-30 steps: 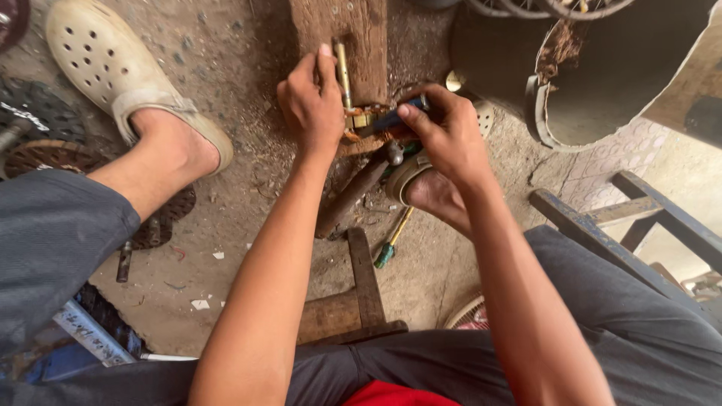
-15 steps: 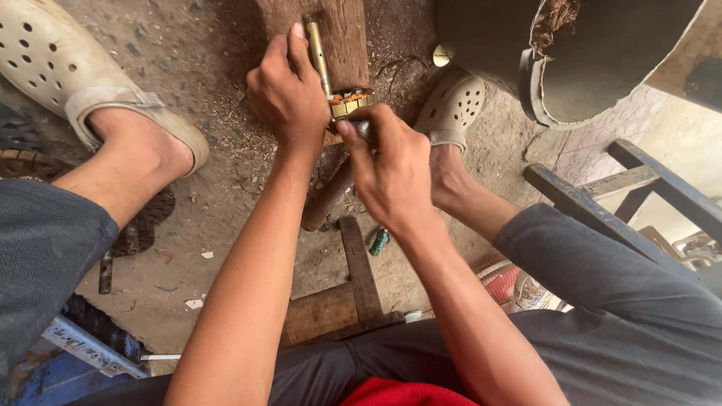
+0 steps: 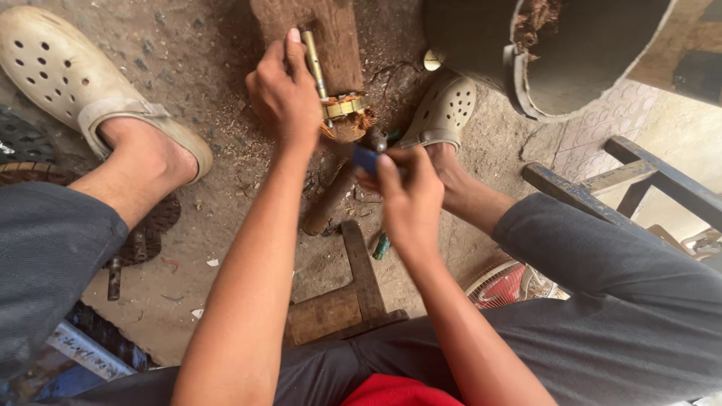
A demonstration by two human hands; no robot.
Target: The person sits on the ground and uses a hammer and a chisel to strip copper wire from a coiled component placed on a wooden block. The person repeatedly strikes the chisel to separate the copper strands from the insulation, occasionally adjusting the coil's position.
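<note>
My left hand presses a small motor armature, with a brass-coloured shaft and frayed copper windings, against a wooden block on the ground. The shaft runs up along my fingers. My right hand hovers just below the armature, shut on a blue-handled tool that is blurred; its tip points at the windings. I cannot tell whether the tip touches them.
A brown cylindrical handle lies beneath the hands, with a green-handled screwdriver and a low wooden stool piece nearer me. My feet in pale clogs flank the block. A large metal drum stands top right, a blue frame right.
My right hand has drawn back from the armature toward me, now with the blue-handled tool showing. My left hand keeps its hold on the armature on the block.
</note>
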